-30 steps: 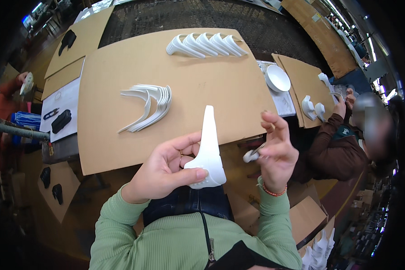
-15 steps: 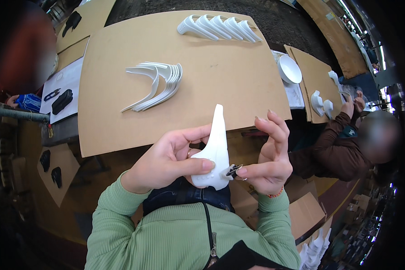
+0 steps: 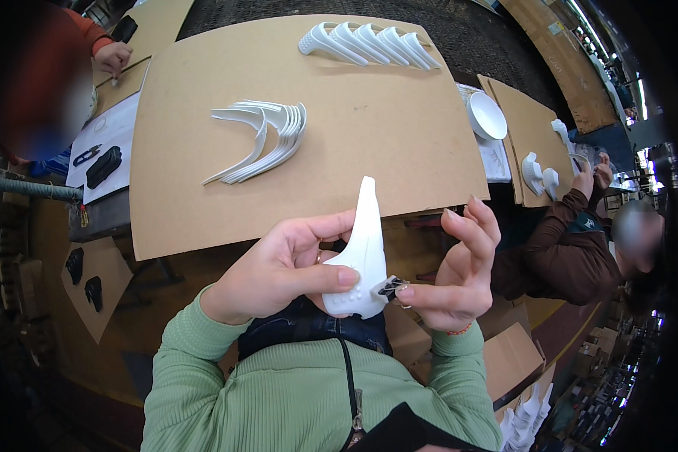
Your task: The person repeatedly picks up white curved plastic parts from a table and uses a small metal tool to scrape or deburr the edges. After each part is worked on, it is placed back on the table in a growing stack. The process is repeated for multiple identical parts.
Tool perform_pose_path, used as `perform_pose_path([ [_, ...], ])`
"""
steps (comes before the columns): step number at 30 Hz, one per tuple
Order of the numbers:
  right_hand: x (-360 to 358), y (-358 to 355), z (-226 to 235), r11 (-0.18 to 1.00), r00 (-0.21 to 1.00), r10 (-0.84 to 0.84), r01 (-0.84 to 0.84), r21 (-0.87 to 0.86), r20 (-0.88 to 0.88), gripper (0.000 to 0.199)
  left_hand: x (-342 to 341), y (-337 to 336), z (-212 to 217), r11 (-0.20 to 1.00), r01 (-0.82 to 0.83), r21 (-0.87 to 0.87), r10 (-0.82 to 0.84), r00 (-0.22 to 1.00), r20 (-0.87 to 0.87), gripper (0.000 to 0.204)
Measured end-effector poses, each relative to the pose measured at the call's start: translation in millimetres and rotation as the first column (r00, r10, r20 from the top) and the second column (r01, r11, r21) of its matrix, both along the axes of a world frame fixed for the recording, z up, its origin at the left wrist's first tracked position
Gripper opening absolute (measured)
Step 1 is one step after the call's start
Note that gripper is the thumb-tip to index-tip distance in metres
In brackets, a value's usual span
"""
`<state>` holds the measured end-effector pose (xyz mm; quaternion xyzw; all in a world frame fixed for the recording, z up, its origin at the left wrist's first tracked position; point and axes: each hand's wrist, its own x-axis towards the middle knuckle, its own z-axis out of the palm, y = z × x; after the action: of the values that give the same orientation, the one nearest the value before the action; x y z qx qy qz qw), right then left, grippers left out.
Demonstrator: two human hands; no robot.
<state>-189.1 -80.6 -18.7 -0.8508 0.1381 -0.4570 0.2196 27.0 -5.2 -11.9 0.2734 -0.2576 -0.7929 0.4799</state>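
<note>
The white moulded plastic piece is held up close in front of the person's chest, above the near edge of the cardboard-covered table, and everything hangs on how it lies between the two hands: its long axis runs nearly upright, narrow tip pointing away toward the table, broad rounded end down toward the green sleeves. The left hand wraps that broad end from the left side, thumb laid across its face and fingers curled behind, so it carries the piece. The right hand sits just to the right of the broad end, thumb and forefinger pinched on a small dark clip-like part that touches the piece's lower right edge, the other fingers fanned upward. The right hand is the nearer one to that contact spot. Beyond the piece, on the table, a nested stack of curved white pieces lies up and to the left, and a row of similar white pieces stands at the far edge. Off to the right a co-worker in a brown sleeve sits by other white parts.
</note>
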Motion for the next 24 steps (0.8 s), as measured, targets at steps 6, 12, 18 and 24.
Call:
perform_pose_path([
  [6,-1.1,0.9,2.0,0.995,0.998,-0.049,0.046,-0.088,-0.03,0.027,0.3,0.5,1.1,1.0,0.004,0.007,-0.004,1.0,0.012,0.061],
  [12,0.9,1.7,2.0,0.991,0.997,-0.07,0.066,-0.117,-0.032,0.025,-1.4,0.9,0.4,0.999,-0.018,-0.029,0.02,0.998,0.067,0.062],
  [18,2.1,2.9,3.1,0.987,0.994,-0.1,0.093,-0.132,-0.042,0.026,-2.6,0.7,2.4,0.998,-0.024,-0.062,0.027,0.998,0.049,0.064],
  [24,2.8,6.0,3.0,0.983,0.988,-0.144,0.137,-0.12,-0.052,0.025,-3.2,1.7,5.7,0.994,-0.03,-0.107,0.04,0.994,0.097,0.07],
])
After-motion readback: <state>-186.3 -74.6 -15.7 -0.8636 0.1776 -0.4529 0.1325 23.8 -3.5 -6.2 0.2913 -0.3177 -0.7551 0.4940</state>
